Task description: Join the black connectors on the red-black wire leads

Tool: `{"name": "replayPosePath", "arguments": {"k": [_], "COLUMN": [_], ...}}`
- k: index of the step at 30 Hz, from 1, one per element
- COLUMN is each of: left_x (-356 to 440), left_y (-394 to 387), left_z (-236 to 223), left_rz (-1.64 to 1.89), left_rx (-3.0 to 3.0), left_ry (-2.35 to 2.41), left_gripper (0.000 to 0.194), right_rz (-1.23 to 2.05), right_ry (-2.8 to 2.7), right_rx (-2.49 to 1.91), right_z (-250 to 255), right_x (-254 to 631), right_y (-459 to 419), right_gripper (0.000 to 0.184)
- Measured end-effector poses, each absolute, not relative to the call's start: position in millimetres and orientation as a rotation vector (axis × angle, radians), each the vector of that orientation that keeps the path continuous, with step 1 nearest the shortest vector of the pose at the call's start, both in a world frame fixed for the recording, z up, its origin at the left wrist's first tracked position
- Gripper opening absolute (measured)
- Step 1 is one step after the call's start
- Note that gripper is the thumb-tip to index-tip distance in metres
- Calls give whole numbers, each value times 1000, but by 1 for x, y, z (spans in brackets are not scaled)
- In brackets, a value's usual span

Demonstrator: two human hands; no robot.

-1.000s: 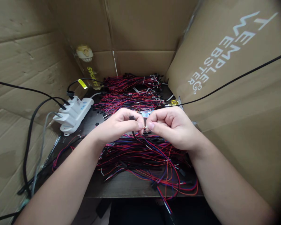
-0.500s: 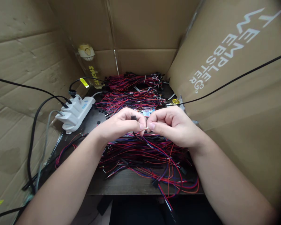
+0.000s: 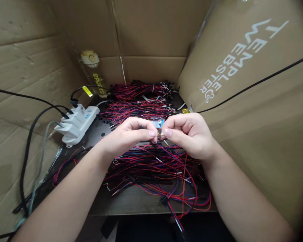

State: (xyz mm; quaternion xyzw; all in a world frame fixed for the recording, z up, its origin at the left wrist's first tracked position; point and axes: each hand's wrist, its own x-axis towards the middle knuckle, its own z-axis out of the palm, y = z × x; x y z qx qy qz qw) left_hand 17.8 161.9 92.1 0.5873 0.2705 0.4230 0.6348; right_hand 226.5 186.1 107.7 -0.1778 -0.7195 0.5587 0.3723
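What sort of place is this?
Probably a makeshift wiring bench: cardboard walls around a dark tabletop, heaped red and black wires, and a white power strip.

Both hands (image 3: 159,133) pinching thin wire (image 3: 159,134)

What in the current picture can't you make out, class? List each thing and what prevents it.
All in the head view:
- Wire ends between the left hand and right hand: tiny, partly covered by fingers; whether they touch is unclear.
- Blue-and-white item: partly behind the hands.
- Power strip label: print too small.
- Wire pile: overlapping, so uncountable.
- Forearms: cut off by the bottom edge.
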Motion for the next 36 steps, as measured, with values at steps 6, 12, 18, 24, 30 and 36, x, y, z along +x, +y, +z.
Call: {"name": "replayPosePath", "arguments": {"k": [6,12,18,24,30,36], "left_x": [20,19,13,10,14,14], "left_y": [160,162,163,164,163,163], "left_z": [94,92,93,98,104,103], "left_rz": [977,925,813,680,632,624], "left_rx": [1337,1392,1473,1550,1566,1602], "left_ry": [566,541,563,567,593,653], "left_gripper": [19,20,19,21,21,23], "right_rz": [1482,1545,1487,1447,1491,1482], "right_ry": [-1860,-1874,-1985,-2073,-2100,-2119], "right_rx": [-429,-385,-433,-447,-437,-444], "right_z": [108,107,104,105,104,106], "right_x": [225,224,226,226,228,228], "right_y": [184,186,188,188,190,189], "right_gripper": [20,12,15,25,16,15]}}
